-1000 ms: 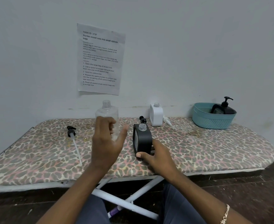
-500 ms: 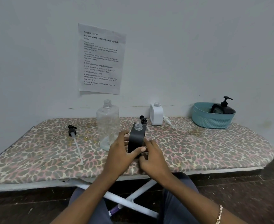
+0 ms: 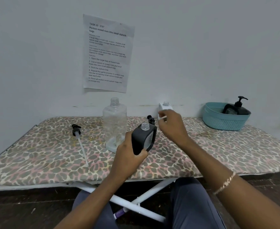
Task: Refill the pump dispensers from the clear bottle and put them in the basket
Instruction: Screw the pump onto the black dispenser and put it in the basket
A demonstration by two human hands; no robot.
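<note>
Left hand [image 3: 127, 156] is gripping the black square pump-less dispenser bottle [image 3: 143, 139] above the leopard-print counter [image 3: 218, 149]

The bottle is leaning tilted in curled fingers, its open clear neck pointing up, just beside the tall clear plastic bottle [image 3: 114, 124] that is standing uncapped on the counter. The right hand [image 3: 172, 126] is hovering behind it with fingers curled in front of the white square dispenser [image 3: 165, 106]; whether it is pinching anything cannot be told. A small black pump head [image 3: 150, 119] is lying between them, another black pump with a long white tube [image 3: 76, 130] is lying to the left, and a teal woven basket [image 3: 221, 121] at far right is holding a black pump dispenser [image 3: 235, 109]
</note>
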